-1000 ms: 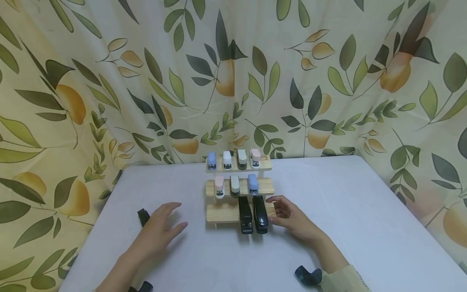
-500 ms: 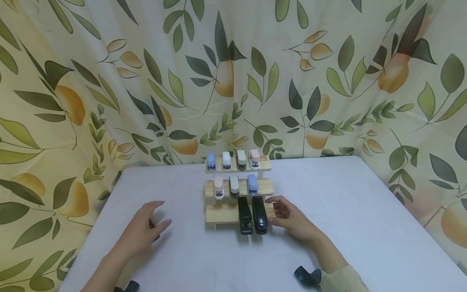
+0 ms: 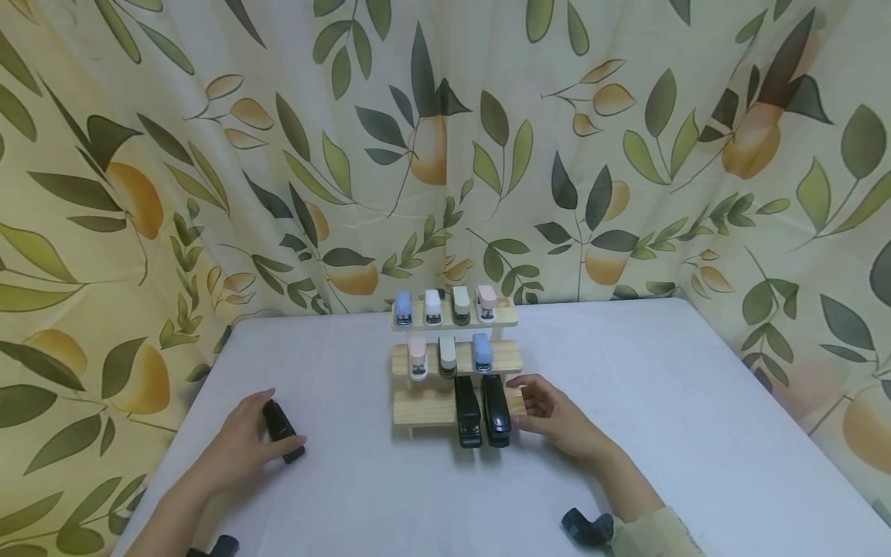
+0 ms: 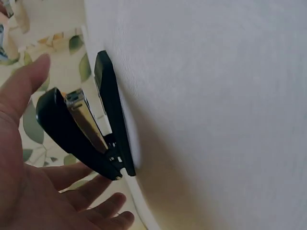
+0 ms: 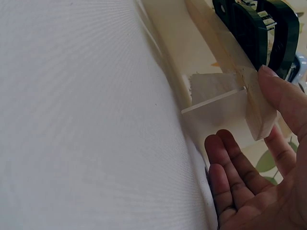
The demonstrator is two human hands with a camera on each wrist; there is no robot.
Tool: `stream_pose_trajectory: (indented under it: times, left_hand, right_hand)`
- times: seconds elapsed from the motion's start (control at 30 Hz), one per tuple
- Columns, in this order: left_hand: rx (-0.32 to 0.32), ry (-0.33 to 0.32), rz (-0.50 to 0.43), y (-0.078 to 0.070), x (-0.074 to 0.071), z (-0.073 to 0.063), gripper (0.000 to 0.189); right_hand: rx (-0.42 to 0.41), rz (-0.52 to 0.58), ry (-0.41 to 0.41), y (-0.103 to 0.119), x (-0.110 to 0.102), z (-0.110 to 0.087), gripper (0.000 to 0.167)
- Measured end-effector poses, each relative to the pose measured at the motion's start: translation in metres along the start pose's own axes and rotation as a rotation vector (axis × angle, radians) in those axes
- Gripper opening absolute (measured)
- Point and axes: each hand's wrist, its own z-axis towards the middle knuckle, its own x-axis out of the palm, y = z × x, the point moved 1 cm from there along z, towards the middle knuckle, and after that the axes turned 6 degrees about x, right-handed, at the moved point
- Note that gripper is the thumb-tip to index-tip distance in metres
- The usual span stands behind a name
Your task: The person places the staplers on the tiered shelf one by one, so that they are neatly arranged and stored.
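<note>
On the white table at the left lies a black stapler [image 3: 281, 427], and my left hand [image 3: 235, 447] is spread around it. The left wrist view shows the thumb apart from the stapler [image 4: 72, 132] and the fingers near its hinge end; whether they touch is unclear. My right hand [image 3: 565, 422] holds the right end of a three-tier wooden rack [image 3: 425, 407], thumb and index finger on either side of the bottom board [image 5: 261, 115]. Two black staplers stand on that board, the right one [image 3: 496, 410] close to my fingertips and the other [image 3: 469, 411] beside it.
Small staplers in pastel colours line the upper tiers, among them a blue one [image 3: 483, 352] and a pink one [image 3: 418, 356]. A clear support [image 5: 218, 112] stands under the bottom board. Behind the table [image 3: 390, 495] hangs a leaf-patterned curtain [image 3: 445, 232].
My left hand has moved left, away from the rack, to the black stapler lying on the table. My right hand has stayed at the rack's end.
</note>
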Motion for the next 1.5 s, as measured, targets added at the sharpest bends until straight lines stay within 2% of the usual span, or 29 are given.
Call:
stream_pose_trajectory:
  times: [0.17, 0.37, 0.57, 0.73, 1.03, 1.2, 1.5]
  left_hand:
    - [-0.027, 0.018, -0.006, 0.010, 0.000, 0.000, 0.110]
    - [-0.080, 0.062, -0.032, 0.014, -0.004, 0.001, 0.111]
    - [-0.085, 0.045, -0.048, 0.018, -0.003, 0.001, 0.109]
    - [-0.088, 0.033, -0.056, 0.018, -0.004, 0.000, 0.109]
    - [-0.151, 0.028, -0.068, 0.018, -0.005, 0.001, 0.114]
    - [-0.157, 0.028, -0.069, 0.019, -0.005, 0.001, 0.115]
    - [-0.198, 0.046, -0.124, 0.016, -0.009, 0.003, 0.120]
  right_hand:
    - [-0.001, -0.012, -0.001, 0.003, 0.001, -0.002, 0.060]
    - [0.012, -0.012, -0.011, 0.002, 0.001, 0.000, 0.059]
    - [0.022, -0.004, -0.011, 0.003, 0.001, 0.001, 0.060]
    - [0.018, -0.007, -0.006, 0.003, 0.000, 0.000, 0.060]
    - [0.030, 0.004, -0.004, 0.000, 0.002, 0.002, 0.060]
    - [0.023, 0.001, -0.001, -0.001, 0.001, 0.002, 0.060]
    - [0.024, -0.001, -0.008, -0.002, 0.002, 0.002, 0.060]
